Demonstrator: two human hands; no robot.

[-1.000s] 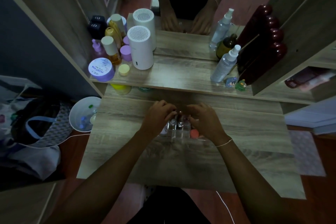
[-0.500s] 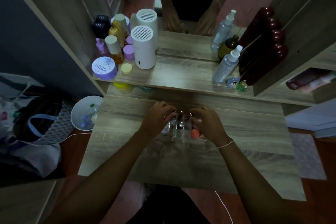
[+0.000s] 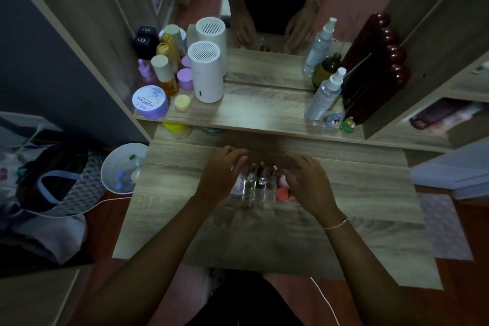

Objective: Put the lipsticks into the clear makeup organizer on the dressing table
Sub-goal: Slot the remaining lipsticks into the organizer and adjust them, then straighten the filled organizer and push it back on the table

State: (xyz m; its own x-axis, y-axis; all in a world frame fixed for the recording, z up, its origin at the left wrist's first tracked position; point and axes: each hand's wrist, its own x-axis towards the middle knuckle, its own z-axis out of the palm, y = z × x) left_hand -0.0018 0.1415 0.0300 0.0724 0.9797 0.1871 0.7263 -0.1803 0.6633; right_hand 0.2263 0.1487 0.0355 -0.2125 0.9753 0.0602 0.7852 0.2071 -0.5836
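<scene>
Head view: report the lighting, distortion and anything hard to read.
Head view: dim and underexposed; wide-angle bending bows the shelf edges; the clear makeup organizer is nearly invisible between the left hand and right hand; the mirror doubles the white canister.

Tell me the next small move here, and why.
Probably spread both hands apart to check the slots: the left hand and right hand flank the clear plastic makeup organizer, where dark upright lipsticks already stand, partly hidden.
</scene>
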